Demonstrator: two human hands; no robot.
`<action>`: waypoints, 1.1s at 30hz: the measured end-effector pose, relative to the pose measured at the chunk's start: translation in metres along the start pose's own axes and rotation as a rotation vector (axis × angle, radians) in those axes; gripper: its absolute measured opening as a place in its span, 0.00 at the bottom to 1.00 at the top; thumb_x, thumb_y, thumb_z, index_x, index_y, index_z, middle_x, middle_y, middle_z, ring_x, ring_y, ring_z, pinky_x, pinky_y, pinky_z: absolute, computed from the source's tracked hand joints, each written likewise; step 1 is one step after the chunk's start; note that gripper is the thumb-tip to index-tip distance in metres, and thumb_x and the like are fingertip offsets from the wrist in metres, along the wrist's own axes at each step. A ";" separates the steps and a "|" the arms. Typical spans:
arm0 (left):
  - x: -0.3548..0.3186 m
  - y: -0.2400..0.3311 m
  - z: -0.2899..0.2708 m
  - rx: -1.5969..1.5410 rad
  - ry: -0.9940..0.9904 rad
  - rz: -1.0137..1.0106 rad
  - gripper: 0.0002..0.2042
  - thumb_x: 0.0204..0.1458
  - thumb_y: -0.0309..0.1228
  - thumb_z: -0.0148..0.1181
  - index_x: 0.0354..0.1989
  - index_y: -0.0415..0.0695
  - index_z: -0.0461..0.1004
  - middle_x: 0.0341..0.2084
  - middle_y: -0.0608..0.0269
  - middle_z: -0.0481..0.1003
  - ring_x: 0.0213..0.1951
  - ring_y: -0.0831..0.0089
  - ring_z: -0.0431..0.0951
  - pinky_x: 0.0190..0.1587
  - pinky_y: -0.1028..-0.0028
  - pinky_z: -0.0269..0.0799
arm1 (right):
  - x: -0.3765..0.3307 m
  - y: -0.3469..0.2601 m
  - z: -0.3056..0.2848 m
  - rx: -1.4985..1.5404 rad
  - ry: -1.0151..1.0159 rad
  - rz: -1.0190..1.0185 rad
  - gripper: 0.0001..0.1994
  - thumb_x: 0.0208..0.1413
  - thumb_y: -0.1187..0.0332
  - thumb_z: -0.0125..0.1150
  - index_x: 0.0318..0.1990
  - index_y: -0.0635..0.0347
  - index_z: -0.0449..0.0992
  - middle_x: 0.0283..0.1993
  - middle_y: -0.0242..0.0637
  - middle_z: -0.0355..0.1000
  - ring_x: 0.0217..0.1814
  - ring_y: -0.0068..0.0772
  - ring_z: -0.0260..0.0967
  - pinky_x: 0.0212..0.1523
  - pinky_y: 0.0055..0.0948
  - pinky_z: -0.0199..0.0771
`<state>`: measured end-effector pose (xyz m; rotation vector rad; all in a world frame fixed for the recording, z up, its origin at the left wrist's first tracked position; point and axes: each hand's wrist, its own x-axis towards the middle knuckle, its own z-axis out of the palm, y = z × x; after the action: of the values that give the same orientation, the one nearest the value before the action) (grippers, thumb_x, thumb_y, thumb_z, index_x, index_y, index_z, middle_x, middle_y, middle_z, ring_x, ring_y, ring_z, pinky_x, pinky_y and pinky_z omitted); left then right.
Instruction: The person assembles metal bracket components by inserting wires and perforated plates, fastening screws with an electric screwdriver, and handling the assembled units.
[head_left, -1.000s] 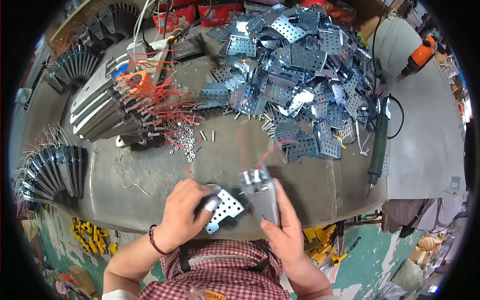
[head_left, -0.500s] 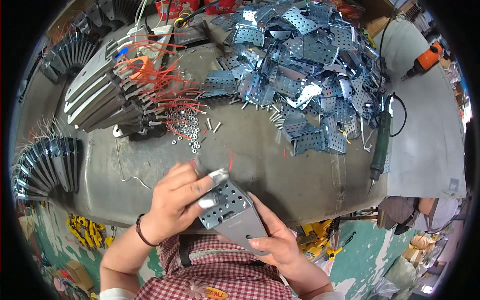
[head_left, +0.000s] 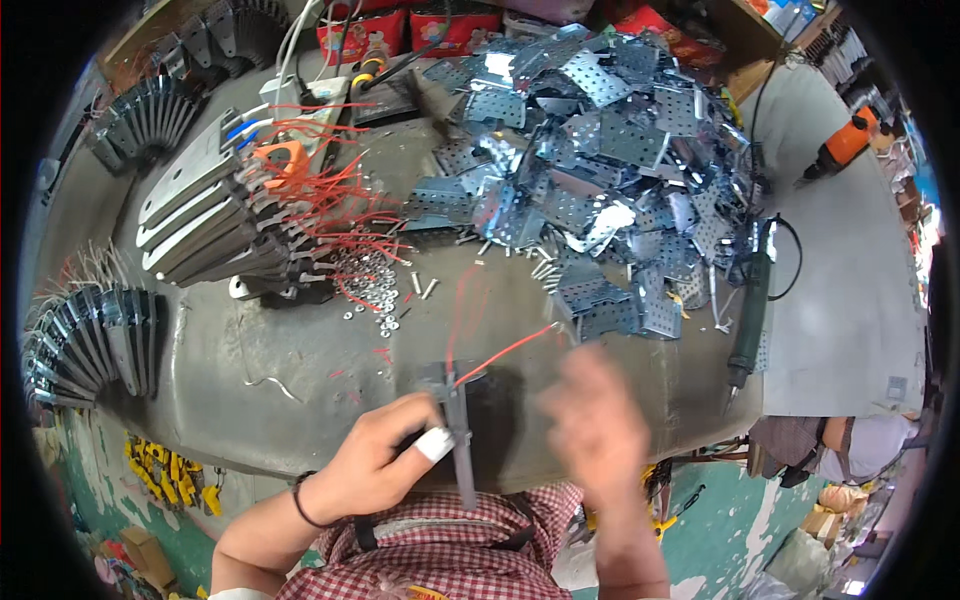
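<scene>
My left hand [head_left: 375, 455], white tape on a finger, grips a flat dark grey casing [head_left: 462, 465] above the near edge of the bench. The casing is turned edge-on, so its broad faces hardly show. Red wires [head_left: 508, 353] stick out from its far end. To the right, apart from the casing, my right hand [head_left: 600, 430] is smeared by motion and its fingers cannot be made out. Beyond lie loose nuts [head_left: 370, 285] and a few screws [head_left: 429, 289].
Perforated metal plates [head_left: 620, 130] are heaped at the back right. A dark green electric screwdriver [head_left: 752, 310] lies right of them, an orange power tool [head_left: 848, 142] farther off. Stacked grey casings with red wires [head_left: 195, 215] stand at left, fanned dark parts [head_left: 100, 335] beside them.
The casing has turned from showing its perforated plate to edge-on, with red wires now visible. My right hand has let go and moved right and away from it.
</scene>
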<state>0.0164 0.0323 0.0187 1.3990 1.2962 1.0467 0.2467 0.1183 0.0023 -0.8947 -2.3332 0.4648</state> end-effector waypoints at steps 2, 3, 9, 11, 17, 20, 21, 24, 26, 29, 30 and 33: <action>-0.007 -0.005 -0.004 -0.060 -0.023 -0.016 0.06 0.51 0.28 0.51 0.27 0.39 0.65 0.23 0.59 0.66 0.26 0.68 0.66 0.32 0.72 0.63 | 0.004 0.066 -0.044 -0.477 0.381 0.300 0.17 0.50 0.73 0.56 0.50 0.61 0.68 0.51 0.44 0.62 0.48 0.48 0.62 0.49 0.41 0.62; -0.008 -0.007 -0.002 -0.109 -0.037 -0.048 0.06 0.51 0.28 0.51 0.26 0.39 0.65 0.23 0.61 0.66 0.27 0.71 0.66 0.32 0.74 0.63 | 0.000 0.100 -0.067 -0.725 0.475 0.367 0.19 0.49 0.74 0.56 0.51 0.61 0.67 0.51 0.46 0.61 0.46 0.48 0.61 0.50 0.41 0.61; -0.014 -0.006 -0.005 -0.188 0.018 -0.185 0.05 0.48 0.26 0.49 0.24 0.38 0.64 0.23 0.65 0.67 0.28 0.77 0.64 0.33 0.77 0.62 | -0.014 0.174 -0.131 -0.474 0.289 0.784 0.30 0.44 0.73 0.59 0.58 0.59 0.59 0.47 0.46 0.62 0.46 0.43 0.63 0.47 0.37 0.65; -0.013 -0.010 -0.004 -0.201 -0.002 -0.173 0.05 0.48 0.26 0.50 0.24 0.38 0.64 0.23 0.65 0.66 0.28 0.78 0.63 0.33 0.78 0.61 | -0.024 0.170 -0.131 -0.216 0.323 0.733 0.32 0.43 0.72 0.60 0.60 0.58 0.58 0.47 0.45 0.63 0.46 0.40 0.63 0.47 0.36 0.65; -0.010 -0.014 -0.006 -0.187 -0.045 -0.194 0.06 0.50 0.28 0.51 0.26 0.38 0.64 0.24 0.66 0.66 0.28 0.78 0.63 0.34 0.78 0.61 | -0.024 0.044 -0.051 1.497 0.529 0.661 0.31 0.40 0.69 0.66 0.55 0.58 0.61 0.44 0.38 0.63 0.48 0.38 0.61 0.56 0.41 0.60; -0.003 -0.010 -0.004 -0.213 -0.047 -0.157 0.06 0.50 0.27 0.51 0.28 0.38 0.64 0.25 0.65 0.66 0.29 0.79 0.63 0.34 0.77 0.62 | -0.021 0.023 -0.018 1.757 0.471 0.711 0.28 0.42 0.62 0.67 0.51 0.58 0.63 0.39 0.35 0.63 0.46 0.36 0.61 0.58 0.43 0.55; -0.003 -0.011 -0.004 -0.202 -0.077 -0.146 0.06 0.49 0.27 0.51 0.28 0.38 0.64 0.26 0.65 0.66 0.29 0.79 0.64 0.34 0.77 0.62 | -0.023 0.022 -0.010 1.778 0.457 0.722 0.28 0.42 0.62 0.67 0.51 0.58 0.63 0.39 0.35 0.63 0.46 0.36 0.61 0.58 0.43 0.55; -0.003 -0.012 -0.006 -0.180 -0.107 -0.138 0.05 0.49 0.27 0.51 0.29 0.37 0.64 0.26 0.65 0.66 0.29 0.79 0.64 0.34 0.77 0.62 | -0.026 0.020 0.004 1.966 0.760 0.628 0.25 0.47 0.56 0.61 0.50 0.57 0.64 0.33 0.28 0.61 0.38 0.27 0.60 0.50 0.37 0.59; -0.005 -0.016 -0.005 -0.204 -0.104 -0.107 0.05 0.49 0.27 0.51 0.29 0.38 0.64 0.26 0.65 0.67 0.29 0.79 0.64 0.33 0.77 0.62 | -0.026 0.014 0.003 2.121 0.798 0.585 0.23 0.47 0.56 0.60 0.49 0.56 0.64 0.32 0.27 0.61 0.38 0.27 0.60 0.50 0.36 0.59; -0.004 -0.014 -0.006 -0.183 -0.113 -0.098 0.05 0.49 0.27 0.51 0.28 0.38 0.64 0.25 0.64 0.67 0.28 0.78 0.64 0.33 0.77 0.63 | -0.022 0.005 0.001 2.255 0.855 0.522 0.20 0.47 0.59 0.59 0.47 0.54 0.65 0.31 0.26 0.59 0.38 0.26 0.59 0.50 0.35 0.58; -0.004 -0.014 -0.006 -0.183 -0.116 -0.098 0.05 0.49 0.27 0.51 0.28 0.38 0.64 0.25 0.64 0.67 0.28 0.78 0.64 0.33 0.77 0.63 | -0.020 0.004 0.003 2.237 0.845 0.544 0.20 0.47 0.59 0.59 0.47 0.55 0.65 0.31 0.26 0.59 0.38 0.26 0.60 0.50 0.35 0.58; -0.003 -0.014 -0.005 -0.155 -0.098 -0.083 0.05 0.49 0.27 0.51 0.28 0.37 0.64 0.24 0.64 0.67 0.27 0.77 0.65 0.33 0.76 0.63 | -0.019 0.004 0.006 2.191 0.821 0.566 0.20 0.46 0.60 0.59 0.47 0.55 0.65 0.30 0.26 0.60 0.38 0.26 0.60 0.51 0.36 0.58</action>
<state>0.0082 0.0295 0.0065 1.2544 1.1670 0.9887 0.2560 0.1075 -0.0122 -0.2696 0.0027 1.7510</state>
